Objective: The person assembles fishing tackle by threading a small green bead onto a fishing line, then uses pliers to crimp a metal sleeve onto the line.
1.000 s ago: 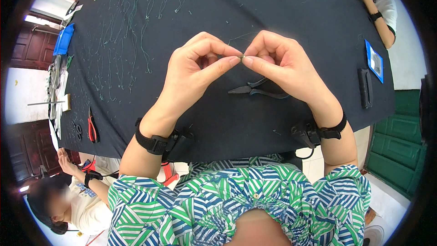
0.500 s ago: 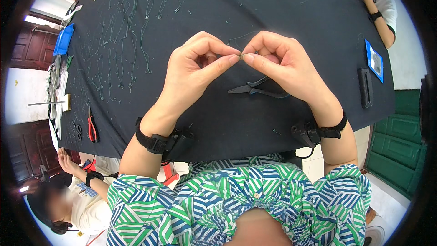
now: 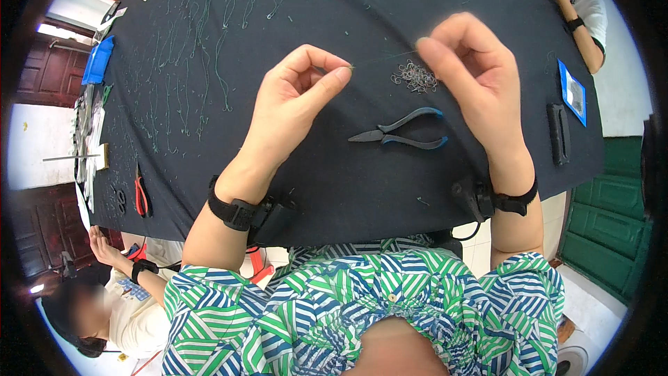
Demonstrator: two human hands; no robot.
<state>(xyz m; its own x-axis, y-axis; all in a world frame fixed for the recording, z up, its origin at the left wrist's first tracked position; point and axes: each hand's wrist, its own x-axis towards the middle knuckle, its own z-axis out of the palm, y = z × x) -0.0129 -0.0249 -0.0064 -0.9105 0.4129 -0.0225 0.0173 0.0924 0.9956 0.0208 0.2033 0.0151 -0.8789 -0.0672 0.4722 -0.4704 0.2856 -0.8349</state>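
Note:
A thin green fishing line (image 3: 385,58) stretches between my two hands above the black cloth. My left hand (image 3: 292,94) is closed in a pinch on its left end, where a tiny bit shows at the fingertips, too small to make out. Closed on the other end, my right hand (image 3: 480,76) is slightly blurred by motion. Below the line and beside my right fingers lies a heap of small metal hooks (image 3: 415,77). Pliers with black and blue handles (image 3: 381,135) rest nearer to me, jaws pointing left, touched by neither hand.
Several green lines with small hooks (image 3: 224,76) lie across the cloth (image 3: 334,195) at left. Red-handled pliers (image 3: 141,198) and black scissors (image 3: 120,201) lie at the left edge. At right are a blue packet (image 3: 572,94) and a black case (image 3: 558,134). Two other people sit at the table.
My hands have moved apart, the right one going right and away from me, so the line is drawn out between them. The hook heap and the pliers' handles are now uncovered.

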